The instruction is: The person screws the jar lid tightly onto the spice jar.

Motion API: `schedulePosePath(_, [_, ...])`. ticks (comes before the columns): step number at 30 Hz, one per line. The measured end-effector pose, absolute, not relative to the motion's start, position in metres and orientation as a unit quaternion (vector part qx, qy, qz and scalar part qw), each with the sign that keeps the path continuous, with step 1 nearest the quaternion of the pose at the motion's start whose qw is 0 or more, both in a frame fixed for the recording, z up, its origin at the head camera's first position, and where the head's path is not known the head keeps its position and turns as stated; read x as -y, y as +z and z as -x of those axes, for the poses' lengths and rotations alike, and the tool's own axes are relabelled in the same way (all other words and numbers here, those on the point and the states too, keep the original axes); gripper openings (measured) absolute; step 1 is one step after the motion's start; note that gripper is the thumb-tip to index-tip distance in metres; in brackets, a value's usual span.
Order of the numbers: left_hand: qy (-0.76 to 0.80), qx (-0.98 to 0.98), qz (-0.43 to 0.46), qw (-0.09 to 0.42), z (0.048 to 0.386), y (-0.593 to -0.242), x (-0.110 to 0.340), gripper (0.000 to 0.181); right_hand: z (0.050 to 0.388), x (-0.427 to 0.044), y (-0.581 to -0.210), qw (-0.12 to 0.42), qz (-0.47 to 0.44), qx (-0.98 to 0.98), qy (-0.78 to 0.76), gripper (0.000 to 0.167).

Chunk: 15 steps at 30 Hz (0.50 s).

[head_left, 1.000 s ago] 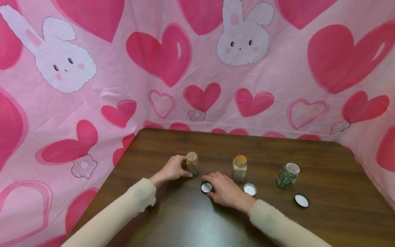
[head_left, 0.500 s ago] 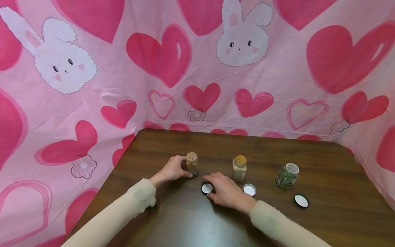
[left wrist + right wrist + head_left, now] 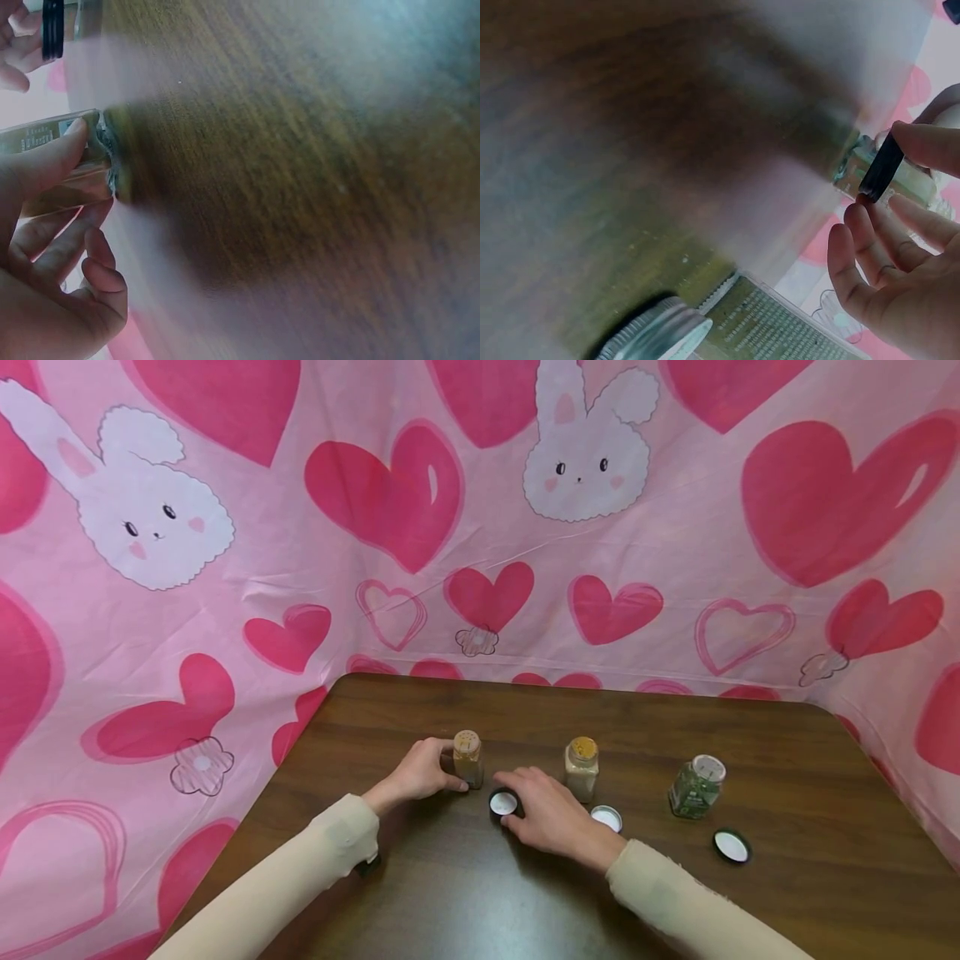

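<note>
My left hand (image 3: 420,768) grips a small spice jar (image 3: 468,766) of tan powder, thumb low on one side and fingers on the other. The jar stands upright on the table, its perforated top uncovered. My right hand (image 3: 546,812) pinches a black lid (image 3: 503,804) between thumb and fingertips, its white inside showing in the head view. In the right wrist view the black lid (image 3: 885,166) is held edge-on, clear of the table, with the jar (image 3: 853,174) just beyond it. In the left wrist view, a gap separates the black lid (image 3: 52,30) from the jar (image 3: 88,184).
Behind my right hand stands a jar (image 3: 582,774) of pale powder with a yellow top, a loose lid (image 3: 606,820) before it. Farther right is a jar (image 3: 695,791) of green flakes and another lid (image 3: 732,846). Heart-patterned cloth (image 3: 480,527) surrounds the wooden table (image 3: 450,893).
My right hand has lifted the black lid slightly from the table. My left hand and its jar have stayed in place.
</note>
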<state>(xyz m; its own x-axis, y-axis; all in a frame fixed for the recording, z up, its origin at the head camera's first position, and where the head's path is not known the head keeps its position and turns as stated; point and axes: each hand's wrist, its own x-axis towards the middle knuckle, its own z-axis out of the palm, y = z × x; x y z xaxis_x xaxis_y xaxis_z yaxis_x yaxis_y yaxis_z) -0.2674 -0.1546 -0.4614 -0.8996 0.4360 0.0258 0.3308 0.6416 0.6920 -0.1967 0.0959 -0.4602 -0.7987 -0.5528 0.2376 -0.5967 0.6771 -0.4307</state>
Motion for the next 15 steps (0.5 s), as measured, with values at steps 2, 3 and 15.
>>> schedulePosePath(2, [0.364,-0.904,-0.212,0.071,0.2677,-0.4616,0.1546,0.049,0.1977,-0.0959,-0.4584,0.048,-0.311,0.915,0.251,0.054])
schedulePosePath(3, [0.364,-0.904,-0.212,0.071,0.268,-0.4619,0.1545,0.049,0.1982,-0.0959,-0.4575,0.051,-0.31,0.916,0.251,0.054])
schedulePosePath(15, [0.374,-0.901,-0.205,0.082,0.268,-0.462,0.1543,0.051,0.2023,-0.0959,-0.4499,0.064,-0.304,0.913,0.265,0.055])
